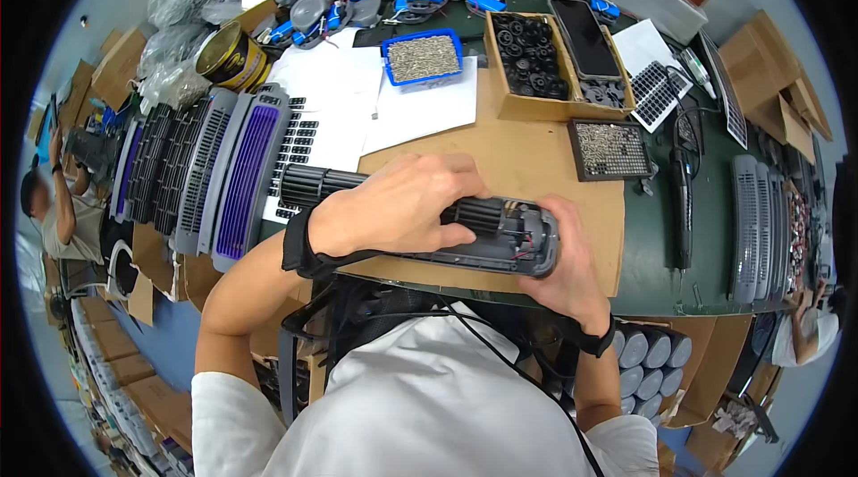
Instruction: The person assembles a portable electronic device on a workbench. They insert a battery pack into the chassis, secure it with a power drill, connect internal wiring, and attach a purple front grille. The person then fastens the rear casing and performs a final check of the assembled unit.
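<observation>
A long black ribbed fan roller (478,214) lies along a dark grey tool-shaped housing (429,255) over the cardboard sheet. Its far-left end sticks out past my left wrist. My left hand (402,200) wraps over the middle of the roller, thumb and fingers curled down, and hides much of it. At the housing's right end, my right hand (572,258) grips the rounded edge, fingers behind and thumb side toward me. Small parts and a thin red wire show inside that open end. Both wrists wear black bands.
A blue tray of small metal parts (423,59) and a cardboard box of black round parts (532,75) stand behind. To the right are a dark tray of screws (612,151) and an electric screwdriver (683,209). Purple-slatted grey housings (250,182) stand on the left.
</observation>
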`<control>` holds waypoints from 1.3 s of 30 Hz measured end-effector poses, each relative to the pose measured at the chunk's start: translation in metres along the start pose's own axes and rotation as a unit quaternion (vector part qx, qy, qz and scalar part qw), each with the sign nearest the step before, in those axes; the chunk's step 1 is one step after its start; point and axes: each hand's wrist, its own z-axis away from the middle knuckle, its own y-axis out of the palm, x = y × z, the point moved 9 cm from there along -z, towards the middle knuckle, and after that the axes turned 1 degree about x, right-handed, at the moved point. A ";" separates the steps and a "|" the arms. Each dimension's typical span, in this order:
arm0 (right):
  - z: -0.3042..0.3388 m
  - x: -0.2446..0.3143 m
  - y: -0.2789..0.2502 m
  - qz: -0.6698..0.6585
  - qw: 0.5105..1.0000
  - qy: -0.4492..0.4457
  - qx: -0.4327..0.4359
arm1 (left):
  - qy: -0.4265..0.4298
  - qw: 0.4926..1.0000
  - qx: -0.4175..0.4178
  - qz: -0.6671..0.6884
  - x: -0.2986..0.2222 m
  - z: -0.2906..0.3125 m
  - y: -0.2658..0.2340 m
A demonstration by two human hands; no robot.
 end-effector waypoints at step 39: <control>0.017 -0.031 0.028 -0.135 0.989 0.039 0.045 | 0.044 0.994 -0.033 0.097 0.005 -0.016 0.047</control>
